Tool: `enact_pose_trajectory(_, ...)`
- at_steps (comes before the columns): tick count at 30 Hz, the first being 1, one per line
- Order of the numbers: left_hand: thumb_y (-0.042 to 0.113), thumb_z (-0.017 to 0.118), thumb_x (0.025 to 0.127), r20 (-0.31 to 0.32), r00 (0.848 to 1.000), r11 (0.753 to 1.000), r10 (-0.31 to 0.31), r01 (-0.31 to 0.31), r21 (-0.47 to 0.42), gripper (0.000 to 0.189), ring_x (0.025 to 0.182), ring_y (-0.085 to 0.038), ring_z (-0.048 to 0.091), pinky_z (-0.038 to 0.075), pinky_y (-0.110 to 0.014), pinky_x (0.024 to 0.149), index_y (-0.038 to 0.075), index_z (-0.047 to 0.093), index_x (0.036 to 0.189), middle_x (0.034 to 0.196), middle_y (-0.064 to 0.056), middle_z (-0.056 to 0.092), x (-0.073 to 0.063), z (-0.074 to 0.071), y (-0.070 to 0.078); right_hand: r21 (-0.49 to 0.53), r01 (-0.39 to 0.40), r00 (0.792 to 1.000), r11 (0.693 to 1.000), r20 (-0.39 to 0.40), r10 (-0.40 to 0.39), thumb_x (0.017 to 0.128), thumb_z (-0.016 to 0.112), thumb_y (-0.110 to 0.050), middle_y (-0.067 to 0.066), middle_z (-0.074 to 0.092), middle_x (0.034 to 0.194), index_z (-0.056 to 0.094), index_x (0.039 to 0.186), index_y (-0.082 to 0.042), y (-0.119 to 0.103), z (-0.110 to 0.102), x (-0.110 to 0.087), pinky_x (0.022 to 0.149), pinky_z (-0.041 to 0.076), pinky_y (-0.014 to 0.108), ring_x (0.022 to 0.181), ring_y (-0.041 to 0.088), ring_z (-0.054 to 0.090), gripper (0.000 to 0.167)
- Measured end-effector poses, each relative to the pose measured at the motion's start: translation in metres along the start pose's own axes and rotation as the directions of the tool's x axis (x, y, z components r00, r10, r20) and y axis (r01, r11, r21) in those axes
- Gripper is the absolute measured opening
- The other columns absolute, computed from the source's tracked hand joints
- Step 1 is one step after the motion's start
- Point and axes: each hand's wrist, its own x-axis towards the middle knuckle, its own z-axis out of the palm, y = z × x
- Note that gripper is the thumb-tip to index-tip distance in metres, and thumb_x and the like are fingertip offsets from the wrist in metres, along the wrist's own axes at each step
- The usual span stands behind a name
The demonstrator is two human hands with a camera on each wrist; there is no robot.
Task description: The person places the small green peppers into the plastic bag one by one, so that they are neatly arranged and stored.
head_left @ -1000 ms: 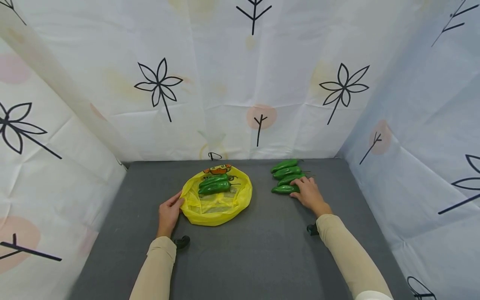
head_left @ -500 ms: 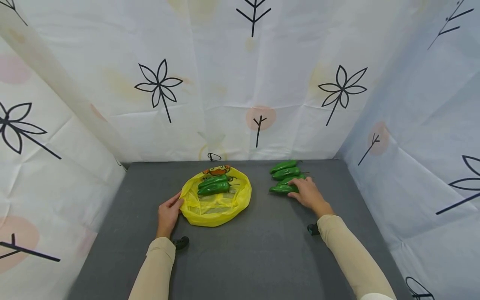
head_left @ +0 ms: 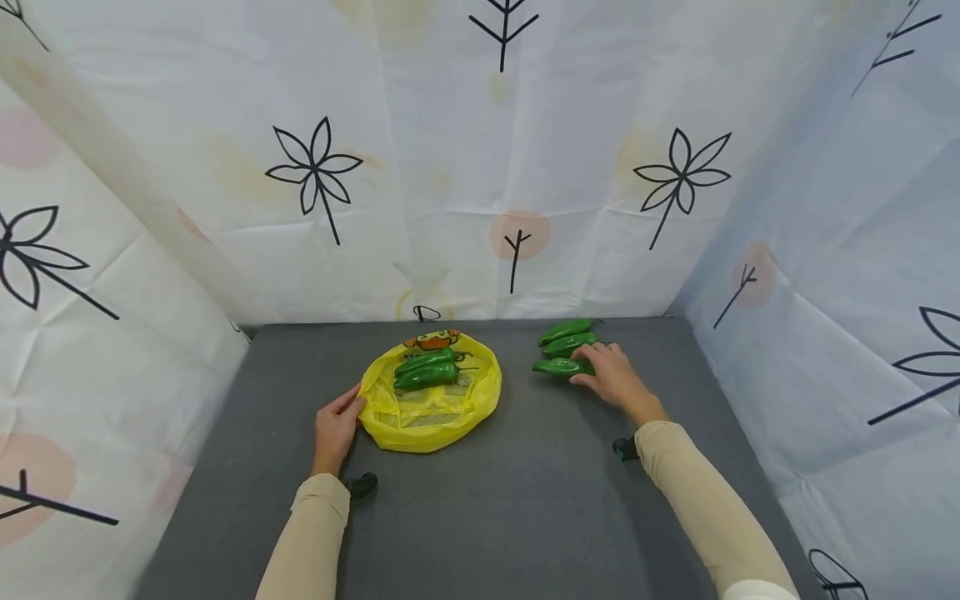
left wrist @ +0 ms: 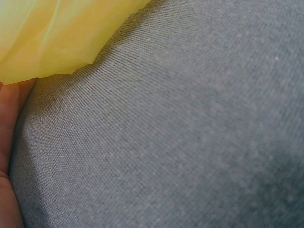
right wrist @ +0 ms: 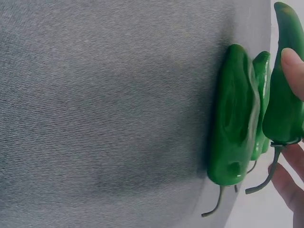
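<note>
My right hand (head_left: 613, 382) grips a green chili pepper (head_left: 561, 367), its thumb lying along the pepper's side in the right wrist view. There, the held chili (right wrist: 284, 104) is raised beside other chilies (right wrist: 232, 118) on the table, its curved stem pointing down the picture. At the left rim of a yellow plastic bag (head_left: 427, 437), my left hand (head_left: 335, 429) pinches the film. The bag is spread in a round with its rim rolled up, and two green chilies (head_left: 426, 375) lie inside it. Only part of the left hand (left wrist: 7, 137) shows beneath the yellow film in the left wrist view.
Behind the right hand, more green chilies (head_left: 566, 332) lie in a row near the back edge of the grey table (head_left: 480, 517). White printed fabric (head_left: 450, 150) walls the table at the back and both sides.
The right hand has taken up the nearest chili and moved it slightly back and left, over the row. The left hand and the bag have stayed in place.
</note>
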Motion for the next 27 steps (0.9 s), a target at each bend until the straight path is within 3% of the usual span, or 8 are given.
enact_pose_trajectory(8,0.044,0.065,0.099,0.014,1.0,1.0,0.007,-0.007,-0.016,0.046,0.089,0.005,0.06,0.051,-0.01,0.072,0.026,0.064,0.141,0.141,-0.008,0.065,0.0,-0.002,0.002,0.058,0.028,1.0,0.998,-0.001,-0.028,0.093,0.074,-0.033,0.017,0.062,0.128,0.064,0.13,-0.011,-0.008,-0.008,0.006,0.103,0.044,0.059,0.119,0.039,0.058,0.045)
enact_pose_trajectory(14,0.044,0.065,0.099,0.018,1.0,1.0,-0.02,0.02,0.006,0.045,0.091,0.005,0.061,0.051,-0.01,0.072,0.028,0.063,0.141,0.141,-0.005,0.066,-0.001,-0.002,0.001,0.069,0.055,0.998,0.996,-0.032,-0.053,0.093,0.075,-0.032,0.016,0.061,0.124,0.064,0.129,-0.011,-0.013,-0.014,0.011,0.096,0.049,0.054,0.112,0.036,0.059,0.043)
enact_pose_trajectory(23,0.045,0.063,0.1,0.01,1.0,1.0,-0.004,0.004,0.008,0.045,0.105,-0.01,0.063,0.05,-0.008,0.072,0.028,0.063,0.142,0.143,-0.005,0.064,0.001,-0.002,0.002,0.099,0.098,0.994,0.99,-0.063,-0.092,0.093,0.076,-0.03,0.015,0.06,0.123,0.065,0.129,-0.011,-0.031,-0.024,0.026,0.093,0.047,0.054,0.108,0.036,0.056,0.043)
enact_pose_trajectory(27,0.044,0.064,0.1,0.01,1.0,1.0,-0.01,0.01,0.005,0.045,0.105,-0.01,0.063,0.05,-0.009,0.072,0.026,0.064,0.141,0.143,-0.006,0.065,0.0,-0.001,0.001,0.11,0.123,0.991,0.986,-0.057,-0.118,0.092,0.077,-0.026,0.016,0.061,0.124,0.065,0.128,-0.008,-0.04,-0.025,0.03,0.094,0.046,0.054,0.108,0.035,0.056,0.042)
